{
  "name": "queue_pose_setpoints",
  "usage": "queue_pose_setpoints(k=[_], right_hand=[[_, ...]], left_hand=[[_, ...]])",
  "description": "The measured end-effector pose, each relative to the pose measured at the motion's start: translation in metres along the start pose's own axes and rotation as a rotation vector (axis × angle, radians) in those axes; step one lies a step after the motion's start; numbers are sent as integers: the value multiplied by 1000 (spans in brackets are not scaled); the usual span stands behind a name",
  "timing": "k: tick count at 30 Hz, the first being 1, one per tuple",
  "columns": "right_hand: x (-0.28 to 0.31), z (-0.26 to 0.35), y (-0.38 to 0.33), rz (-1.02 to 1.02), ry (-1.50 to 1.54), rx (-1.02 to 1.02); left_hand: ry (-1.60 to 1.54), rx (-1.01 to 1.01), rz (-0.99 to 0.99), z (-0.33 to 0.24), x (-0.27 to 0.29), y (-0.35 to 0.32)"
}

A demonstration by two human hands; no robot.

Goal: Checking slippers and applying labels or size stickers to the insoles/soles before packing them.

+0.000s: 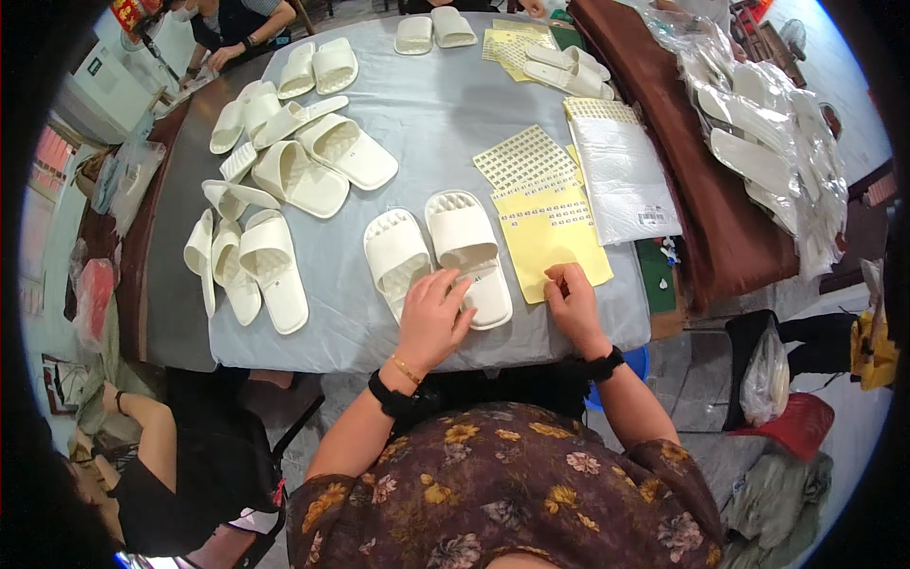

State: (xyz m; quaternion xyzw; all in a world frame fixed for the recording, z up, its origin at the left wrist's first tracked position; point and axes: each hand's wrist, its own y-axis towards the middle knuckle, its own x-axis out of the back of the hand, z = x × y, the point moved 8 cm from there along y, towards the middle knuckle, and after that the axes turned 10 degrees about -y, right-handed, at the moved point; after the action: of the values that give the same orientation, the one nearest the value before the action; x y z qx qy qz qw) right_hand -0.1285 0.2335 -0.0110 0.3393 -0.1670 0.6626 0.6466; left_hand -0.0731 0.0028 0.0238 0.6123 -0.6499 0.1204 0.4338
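In front of me two cream slippers lie side by side, the left slipper [396, 254] and the right slipper [469, 256], toes pointing away. A small printed mark shows on the right one's insole. My left hand [434, 318] reaches over the near ends of both, fingers apart, hiding much of the left slipper's heel. To the right, my right hand [573, 305] is curled, thumb and forefinger together, at the near edge of a yellow sticker sheet [550, 248]. Whatever those fingertips hold is too small to make out. Another sticker sheet [524, 159], full of small labels, lies beyond it.
More cream slippers [305, 178] cluster along the table's left side, with a pair [434, 32] at the far edge. A white plastic package [626, 180] lies on the right. Bagged slippers [758, 142] rest on brown fabric [706, 228]. Other people sit nearby.
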Motion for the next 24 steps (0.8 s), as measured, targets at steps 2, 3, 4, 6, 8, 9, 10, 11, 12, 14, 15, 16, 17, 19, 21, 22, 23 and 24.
queue_pose_setpoints(k=[2,3,4,6,8,9,10,11,12,14,15,16,17,19,21,22,23,24], right_hand=[[0,-2,-2,-15,55,-15],[-1,-2,-2,-12,50,-8],[0,-3,-3,-29,77,-14],[-1,-5,-3,-38,108,-22],[1,-7,-4,-68,137,-19],[1,-7,-4,-64,140,-19],[1,-8,-4,-67,146,-24],[1,-10,-5,-68,169,-36],[1,-9,-5,-68,155,-26],[1,-10,-5,-78,191,-32],[2,-9,-6,-87,180,-16],[1,-10,-6,-85,184,-29],[0,-13,-6,-77,207,-58],[1,-14,-7,-96,209,-45],[0,-15,-8,-106,234,-41],[-1,-17,-8,-107,236,-58],[-2,-20,-8,-101,261,-86],[-3,-19,-8,-101,254,-63]], left_hand=[[-19,47,-45,5,8,-6],[-51,134,-80,12,13,-9],[-83,234,-117,20,17,-12],[-33,240,-134,19,17,-10],[12,257,-151,19,15,-3],[41,235,-150,17,12,3],[79,186,-175,12,11,10],[72,215,-149,15,6,17],[91,318,-83,24,-2,23],[114,419,-23,32,-7,30],[78,422,-42,33,-5,34],[43,423,-59,34,-1,37],[51,420,-59,35,5,38],[-530,399,-237,41,24,34],[-990,498,-301,57,34,22],[-1473,566,-370,64,33,14],[-1839,483,-381,59,41,4],[-1331,518,-317,65,51,-6]])
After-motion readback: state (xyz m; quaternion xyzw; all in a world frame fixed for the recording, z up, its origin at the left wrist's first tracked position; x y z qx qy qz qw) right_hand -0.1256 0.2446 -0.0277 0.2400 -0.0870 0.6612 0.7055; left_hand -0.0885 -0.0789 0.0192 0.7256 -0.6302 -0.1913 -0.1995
